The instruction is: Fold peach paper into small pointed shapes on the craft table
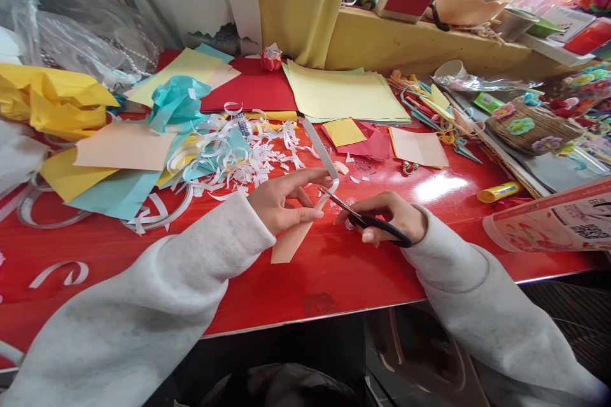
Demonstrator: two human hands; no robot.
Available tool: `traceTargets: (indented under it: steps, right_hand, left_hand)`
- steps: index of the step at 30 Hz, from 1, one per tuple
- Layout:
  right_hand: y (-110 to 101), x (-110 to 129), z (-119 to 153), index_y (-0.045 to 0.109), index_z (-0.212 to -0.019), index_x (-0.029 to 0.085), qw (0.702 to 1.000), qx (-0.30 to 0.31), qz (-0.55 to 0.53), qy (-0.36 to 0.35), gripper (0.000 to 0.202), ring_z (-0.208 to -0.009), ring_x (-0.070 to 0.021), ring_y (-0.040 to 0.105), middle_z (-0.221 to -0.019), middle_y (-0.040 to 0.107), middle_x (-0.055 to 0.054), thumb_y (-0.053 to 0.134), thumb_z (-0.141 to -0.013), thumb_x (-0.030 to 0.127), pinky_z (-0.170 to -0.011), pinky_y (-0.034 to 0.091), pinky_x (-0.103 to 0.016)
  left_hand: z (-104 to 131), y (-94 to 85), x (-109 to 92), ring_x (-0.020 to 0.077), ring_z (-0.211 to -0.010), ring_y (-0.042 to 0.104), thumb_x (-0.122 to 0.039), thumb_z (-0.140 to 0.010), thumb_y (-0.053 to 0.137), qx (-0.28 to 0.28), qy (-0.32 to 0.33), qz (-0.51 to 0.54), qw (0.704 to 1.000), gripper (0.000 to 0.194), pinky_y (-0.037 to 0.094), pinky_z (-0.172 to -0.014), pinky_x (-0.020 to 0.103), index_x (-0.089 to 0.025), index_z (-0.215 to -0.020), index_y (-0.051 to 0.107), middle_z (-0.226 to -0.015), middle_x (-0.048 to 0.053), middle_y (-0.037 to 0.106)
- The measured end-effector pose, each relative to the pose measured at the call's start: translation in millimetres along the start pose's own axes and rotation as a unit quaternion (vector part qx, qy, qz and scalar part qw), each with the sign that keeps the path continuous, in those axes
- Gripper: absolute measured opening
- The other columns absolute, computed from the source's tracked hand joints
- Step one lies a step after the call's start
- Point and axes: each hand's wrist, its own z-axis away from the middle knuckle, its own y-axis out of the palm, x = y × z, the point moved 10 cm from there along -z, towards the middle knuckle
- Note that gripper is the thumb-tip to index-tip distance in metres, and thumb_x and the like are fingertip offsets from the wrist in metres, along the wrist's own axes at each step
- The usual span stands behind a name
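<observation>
My left hand (pixel 286 200) pinches a folded peach paper strip (pixel 293 243) over the front middle of the red table. The strip's lower end hangs toward the table's front edge. Black-handled scissors (pixel 377 226) are in my right hand (pixel 389 216), their blades pointing left toward the upper end of the strip, by my left fingertips. Whether the blades touch the paper is hard to tell. A narrow white strip (pixel 319 146) runs from the back of the table down to my left index finger and curls beside the scissor tips.
White paper curls (pixel 248 159) are heaped behind my left hand. Coloured sheets (pixel 126 146) lie at the left, pale yellow sheets (pixel 346 92) at the back. A yellow tube (pixel 499 192) and a printed tub (pixel 548 219) stand or lie at the right, near a flowered basket (pixel 529 127).
</observation>
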Motion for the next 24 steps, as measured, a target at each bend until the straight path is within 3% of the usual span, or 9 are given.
traceTargets:
  steps: [11,18,24]
  right_hand:
    - [1.3,-3.2,-1.7,0.059,-0.077,0.010,1.000,0.016,0.018,0.002,0.045,-0.039,-0.0037,0.045,-0.057,0.049,0.001,0.065,-0.055,0.048,-0.036,0.039,-0.015]
    - [4.2,-1.5,-3.2,0.054,-0.069,0.011,0.999,0.025,0.035,-0.004,0.039,-0.038,-0.0028,0.040,-0.050,0.043,0.004,0.067,-0.054,0.045,-0.035,0.036,-0.014]
    - [5.3,-3.6,-4.1,0.054,-0.068,0.011,0.999,0.015,0.032,0.011,0.039,-0.038,-0.0021,0.037,-0.053,0.043,0.004,0.070,-0.050,0.042,-0.034,0.034,-0.015]
  left_hand:
    - [0.0,2.2,-3.0,0.0058,-0.061,0.051,-0.017,-0.064,0.061,0.005,0.013,0.005,1.000,0.052,0.045,-0.060,0.022,-0.025,-0.113,0.048,-0.115,0.005,0.051]
    - [-1.1,5.1,-0.9,0.0050,-0.059,0.050,-0.017,-0.062,0.063,0.022,0.020,0.055,0.998,0.057,0.045,-0.056,0.021,-0.025,-0.116,0.045,-0.103,0.005,0.051]
    - [0.3,5.5,0.6,0.0017,-0.058,0.048,-0.014,-0.059,0.065,0.015,0.019,0.100,0.995,0.065,0.045,-0.056,0.021,-0.031,-0.118,0.043,-0.123,0.007,0.038]
